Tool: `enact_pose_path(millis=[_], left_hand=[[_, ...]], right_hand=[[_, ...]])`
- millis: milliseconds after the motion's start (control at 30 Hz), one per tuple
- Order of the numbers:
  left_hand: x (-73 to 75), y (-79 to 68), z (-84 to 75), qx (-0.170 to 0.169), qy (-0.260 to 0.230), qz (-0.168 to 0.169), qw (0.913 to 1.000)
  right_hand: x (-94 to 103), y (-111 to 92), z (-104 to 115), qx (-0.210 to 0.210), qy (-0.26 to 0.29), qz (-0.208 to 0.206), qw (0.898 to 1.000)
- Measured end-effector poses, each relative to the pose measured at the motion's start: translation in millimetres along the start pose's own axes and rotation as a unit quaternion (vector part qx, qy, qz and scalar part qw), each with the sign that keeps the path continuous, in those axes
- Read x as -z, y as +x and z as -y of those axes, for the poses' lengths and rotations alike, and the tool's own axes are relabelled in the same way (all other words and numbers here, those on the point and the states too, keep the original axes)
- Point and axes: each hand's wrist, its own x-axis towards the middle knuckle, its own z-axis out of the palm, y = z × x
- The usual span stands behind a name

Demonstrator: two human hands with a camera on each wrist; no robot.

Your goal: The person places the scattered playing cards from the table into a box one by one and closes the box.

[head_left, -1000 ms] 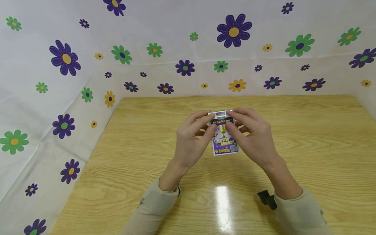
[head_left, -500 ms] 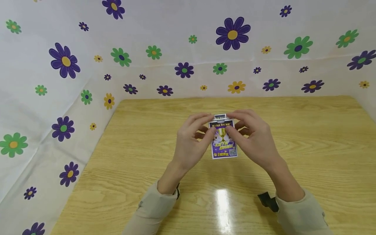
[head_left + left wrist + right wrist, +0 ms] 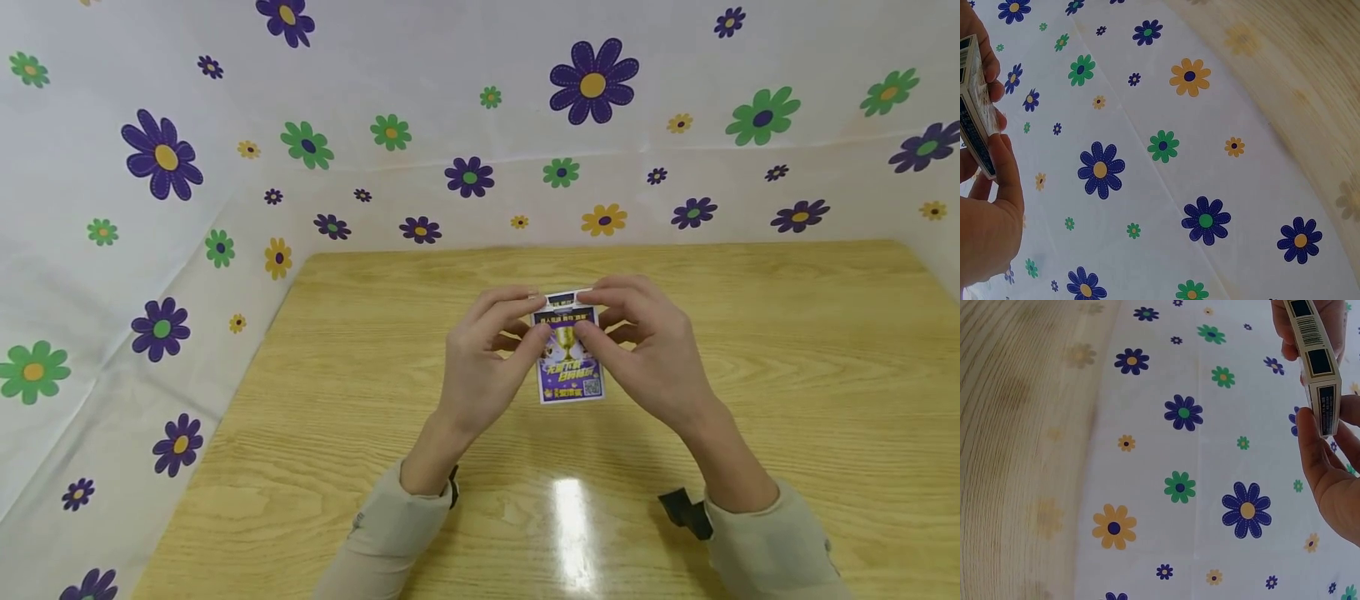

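Note:
A small flat card box (image 3: 570,379) is held up over the table in the head view, its purple face printed with a gold trophy, yellow lettering and a QR code. My left hand (image 3: 483,358) pinches its left side, thumb on the front. On the opposite side my right hand (image 3: 652,354) grips it the same way. The left wrist view catches the box (image 3: 977,115) edge-on at the left border. Dark panels and a barcode mark the narrow side of the box (image 3: 1312,337) in the right wrist view. Fingertips behind the box are partly hidden.
Below the hands spreads a wood-grain table (image 3: 337,400) with a bright light reflection near the front. A white cloth (image 3: 420,75) patterned with flowers lines the back and left side. A black strap (image 3: 686,512) hangs at the right cuff.
The box has tilted slightly, so its printed top band shows more clearly below the upper edge. Both hands keep their hold and have barely shifted.

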Motion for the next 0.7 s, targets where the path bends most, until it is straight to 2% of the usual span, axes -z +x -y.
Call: enact_pose_path(millis=[200, 700], left_hand=[[0.1, -0.2, 0.3, 0.004, 0.006, 0.0, 1.0], [-1.6, 1.5, 1.4, 0.029, 0.005, 0.018, 0.9994]], right_hand=[[0.6, 0.0, -1.1, -0.009, 0.009, 0.006, 1.0], [0.9, 1.7, -2.7, -0.013, 0.013, -0.009, 1.0]])
